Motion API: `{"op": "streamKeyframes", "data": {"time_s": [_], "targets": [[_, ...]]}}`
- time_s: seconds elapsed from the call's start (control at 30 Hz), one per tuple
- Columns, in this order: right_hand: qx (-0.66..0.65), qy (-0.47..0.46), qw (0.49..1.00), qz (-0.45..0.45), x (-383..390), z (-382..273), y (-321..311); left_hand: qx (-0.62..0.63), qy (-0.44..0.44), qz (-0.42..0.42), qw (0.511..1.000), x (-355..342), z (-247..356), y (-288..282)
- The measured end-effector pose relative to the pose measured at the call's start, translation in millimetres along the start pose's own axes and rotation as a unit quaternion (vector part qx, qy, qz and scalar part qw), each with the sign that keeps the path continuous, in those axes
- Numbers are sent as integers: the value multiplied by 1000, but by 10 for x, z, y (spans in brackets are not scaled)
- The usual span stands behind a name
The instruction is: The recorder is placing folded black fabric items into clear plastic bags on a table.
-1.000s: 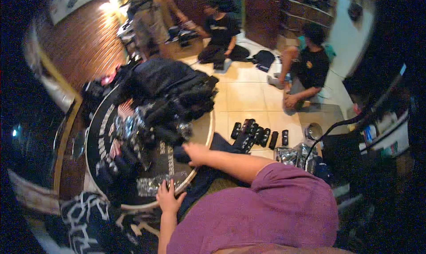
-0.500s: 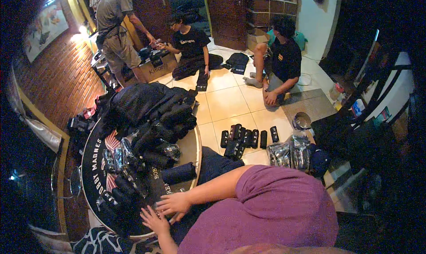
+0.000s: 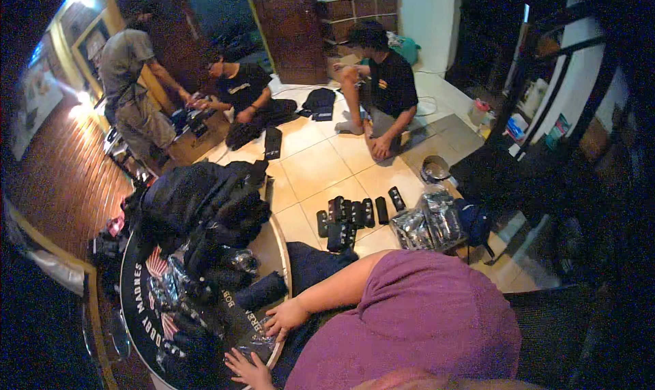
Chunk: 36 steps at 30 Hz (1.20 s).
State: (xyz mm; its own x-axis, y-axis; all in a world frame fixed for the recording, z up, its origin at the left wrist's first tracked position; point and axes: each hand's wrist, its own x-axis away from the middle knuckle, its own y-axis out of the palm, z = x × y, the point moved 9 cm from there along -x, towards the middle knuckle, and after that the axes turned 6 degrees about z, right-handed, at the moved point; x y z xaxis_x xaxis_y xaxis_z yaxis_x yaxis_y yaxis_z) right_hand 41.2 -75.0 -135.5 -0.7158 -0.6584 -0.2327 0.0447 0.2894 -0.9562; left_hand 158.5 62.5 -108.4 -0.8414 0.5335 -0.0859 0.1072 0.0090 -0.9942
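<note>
My left hand (image 3: 251,369) has its fingers spread at the near rim of the round table (image 3: 287,274). My right hand (image 3: 285,320) is a little above it, fingers apart and resting on a crinkled clear plastic package (image 3: 261,344) at the table's edge. A rolled dark cloth bundle (image 3: 258,289) lies just above my right hand. A large heap of black garments (image 3: 192,199) covers the back of the table, with clear-wrapped items (image 3: 170,289) on its left part.
Several black pouches (image 3: 346,216) and silver plastic packs (image 3: 430,219) lie on the tiled floor (image 3: 307,172) beside a round tin (image 3: 434,169). Two people (image 3: 392,83) (image 3: 242,93) sit on the floor; another person (image 3: 129,83) stands by a cardboard box (image 3: 198,141).
My right hand has left the rolled bundle and moved down onto the plastic package; my left hand has shifted lower. The view has turned, and the standing person is more bent over.
</note>
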Motion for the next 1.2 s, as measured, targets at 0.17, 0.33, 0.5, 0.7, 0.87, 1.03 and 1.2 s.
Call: {"op": "streamKeyframes", "data": {"time_s": [0.17, 0.33, 0.5, 0.7, 0.87, 1.03, 1.2], "targets": [[-51, 10, 999, 11, 60, -117, -346, -50, 24, 86, 995, 13, 18, -202], [-16, -20, 994, 110, -52, -26, -177, 126, -29, 20, 991, -110, -634, 349], [29, 35, 992, 116, 23, -14, -139, -20, 0, 143, 989, 46, -255, -288], [58, 82, 990, 96, -1, 2, -4, 264, 232, 143, 925, -191, 438, 399], [48, 116, 988, 96, -2, 15, -61, 108, 140, -49, 983, 322, 1054, -102], [-11, 187, 975, 116, 119, 58, -385, 132, 142, -17, 981, 346, 1061, -194], [9, 228, 921, 315, 335, 89, -1000, 245, 147, 110, 952, 286, 831, -156]]}}
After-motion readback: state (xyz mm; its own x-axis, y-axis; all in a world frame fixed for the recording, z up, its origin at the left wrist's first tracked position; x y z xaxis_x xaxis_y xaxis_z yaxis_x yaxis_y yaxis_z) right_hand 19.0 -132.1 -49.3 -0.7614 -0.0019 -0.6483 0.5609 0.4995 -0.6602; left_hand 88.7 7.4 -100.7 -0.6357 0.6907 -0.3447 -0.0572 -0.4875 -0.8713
